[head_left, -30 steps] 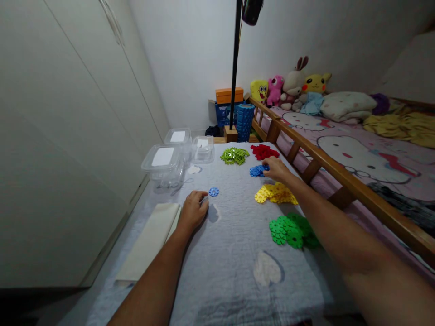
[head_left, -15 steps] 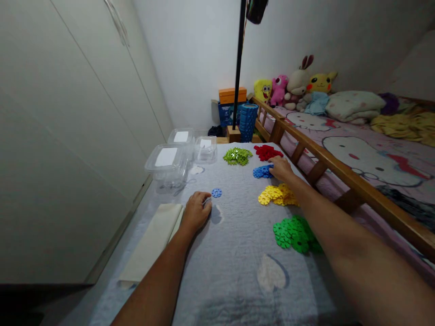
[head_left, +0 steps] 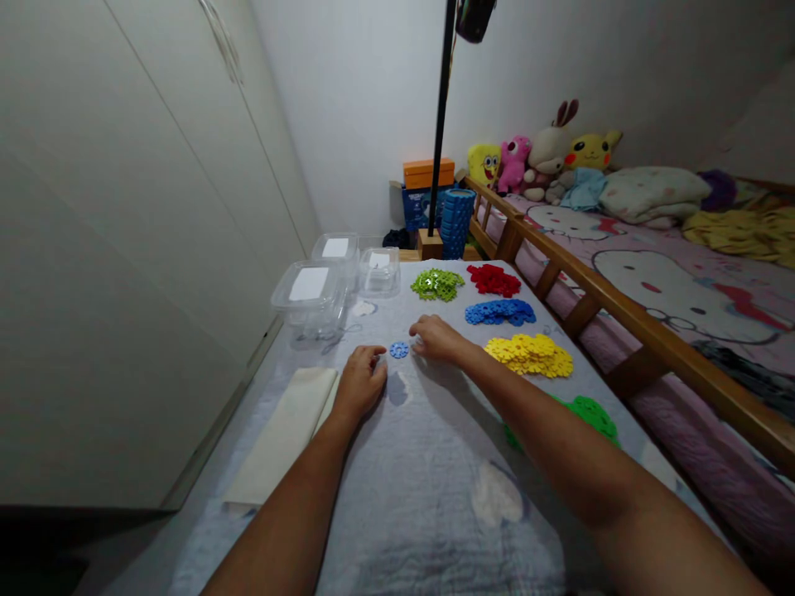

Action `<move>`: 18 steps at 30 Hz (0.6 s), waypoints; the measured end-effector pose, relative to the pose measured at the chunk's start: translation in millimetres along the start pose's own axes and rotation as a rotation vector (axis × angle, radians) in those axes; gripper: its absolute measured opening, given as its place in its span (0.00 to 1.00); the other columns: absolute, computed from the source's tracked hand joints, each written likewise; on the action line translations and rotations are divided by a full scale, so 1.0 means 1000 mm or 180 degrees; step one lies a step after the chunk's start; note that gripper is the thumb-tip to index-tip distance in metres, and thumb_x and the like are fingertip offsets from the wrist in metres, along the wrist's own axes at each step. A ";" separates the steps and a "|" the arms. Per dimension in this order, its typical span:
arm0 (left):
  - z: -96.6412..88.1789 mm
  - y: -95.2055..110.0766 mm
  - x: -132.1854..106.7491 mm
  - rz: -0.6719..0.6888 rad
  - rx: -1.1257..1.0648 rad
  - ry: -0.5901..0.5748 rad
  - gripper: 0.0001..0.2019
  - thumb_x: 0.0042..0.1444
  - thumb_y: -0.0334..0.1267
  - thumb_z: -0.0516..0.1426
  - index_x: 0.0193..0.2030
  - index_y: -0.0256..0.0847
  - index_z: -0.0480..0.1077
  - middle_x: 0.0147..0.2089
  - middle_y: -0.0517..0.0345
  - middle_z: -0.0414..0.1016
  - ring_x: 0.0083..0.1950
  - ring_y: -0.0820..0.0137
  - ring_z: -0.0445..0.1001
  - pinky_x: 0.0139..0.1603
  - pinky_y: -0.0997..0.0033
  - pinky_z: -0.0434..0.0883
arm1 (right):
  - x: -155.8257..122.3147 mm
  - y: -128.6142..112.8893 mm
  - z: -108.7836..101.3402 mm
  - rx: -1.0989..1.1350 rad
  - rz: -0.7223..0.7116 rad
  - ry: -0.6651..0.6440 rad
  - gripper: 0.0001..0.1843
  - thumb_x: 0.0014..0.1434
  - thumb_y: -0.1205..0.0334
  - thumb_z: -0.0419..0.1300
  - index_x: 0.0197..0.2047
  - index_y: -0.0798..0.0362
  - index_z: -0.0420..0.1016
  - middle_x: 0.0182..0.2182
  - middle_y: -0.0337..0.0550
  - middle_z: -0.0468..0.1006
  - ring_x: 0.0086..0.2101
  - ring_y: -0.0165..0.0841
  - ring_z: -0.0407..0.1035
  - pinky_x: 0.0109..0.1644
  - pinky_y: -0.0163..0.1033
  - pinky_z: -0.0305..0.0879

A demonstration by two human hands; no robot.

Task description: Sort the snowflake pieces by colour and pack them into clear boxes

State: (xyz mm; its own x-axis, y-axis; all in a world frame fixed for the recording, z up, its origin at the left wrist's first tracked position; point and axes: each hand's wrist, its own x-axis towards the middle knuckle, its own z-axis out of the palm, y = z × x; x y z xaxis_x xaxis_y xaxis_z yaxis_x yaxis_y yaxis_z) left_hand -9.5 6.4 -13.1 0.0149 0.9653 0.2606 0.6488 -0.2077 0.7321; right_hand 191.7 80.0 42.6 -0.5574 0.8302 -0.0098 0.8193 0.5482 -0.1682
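Spread over the worktop is a pale blue quilted cloth [head_left: 435, 463] printed with hearts, set between a white wardrobe [head_left: 124, 248] and a wooden bed rail [head_left: 596, 290].

The left hand [head_left: 363, 382] is laid knuckles-up on the cloth, its fingers [head_left: 374, 358] loosely curled. Their tips are placed just left of a single blue toothed disc [head_left: 398, 349], which lies flat on the cloth between both hands. Whether anything is pinched beneath them cannot be told.

The right hand [head_left: 435, 338] is held low at the disc's right side, fingers bent downward with the tips just beside it. Whether the disc is touched, or anything is gripped, cannot be told.

Five sorted heaps of such discs are laid out beyond and to the right: lime-green discs [head_left: 437, 284], red discs [head_left: 493, 280], blue discs [head_left: 500, 312], yellow discs [head_left: 529, 354] and dark green discs [head_left: 590, 411], the last partly hidden by the right forearm.

Three clear lidded tubs [head_left: 314, 298] are grouped at the far left of the cloth. A white label is borne on each lid, but no writing can be made out. A folded cream cloth [head_left: 279, 434] lies left of the left forearm.

Cartoon cat faces are printed on the pink bed sheet [head_left: 652, 281]. Print on the blue box [head_left: 415, 209] under the orange box [head_left: 428, 172] is too small to be read.
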 end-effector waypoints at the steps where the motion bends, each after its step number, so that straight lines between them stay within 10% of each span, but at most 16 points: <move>1: 0.000 0.000 0.000 -0.0014 -0.0043 0.0044 0.13 0.57 0.32 0.56 0.49 0.39 0.74 0.48 0.50 0.74 0.46 0.64 0.76 0.53 0.60 0.74 | 0.001 -0.007 0.004 -0.0018 -0.0031 -0.0030 0.19 0.59 0.62 0.62 0.53 0.57 0.78 0.51 0.56 0.77 0.51 0.42 0.70 0.55 0.41 0.62; 18: 0.003 -0.002 0.002 -0.0017 0.0063 0.0119 0.15 0.57 0.30 0.54 0.50 0.38 0.73 0.47 0.49 0.74 0.48 0.63 0.76 0.56 0.59 0.73 | 0.000 -0.020 0.007 -0.0068 0.0137 0.0088 0.17 0.56 0.64 0.63 0.49 0.56 0.75 0.49 0.54 0.75 0.48 0.40 0.68 0.50 0.38 0.63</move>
State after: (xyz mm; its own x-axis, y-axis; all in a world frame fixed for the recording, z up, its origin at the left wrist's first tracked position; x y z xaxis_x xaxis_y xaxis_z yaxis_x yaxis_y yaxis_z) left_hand -8.8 9.0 -16.0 -0.0169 0.9598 0.2803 0.6637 -0.1989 0.7211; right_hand 174.6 68.1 39.0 -0.5178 0.8554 0.0106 0.8454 0.5135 -0.1471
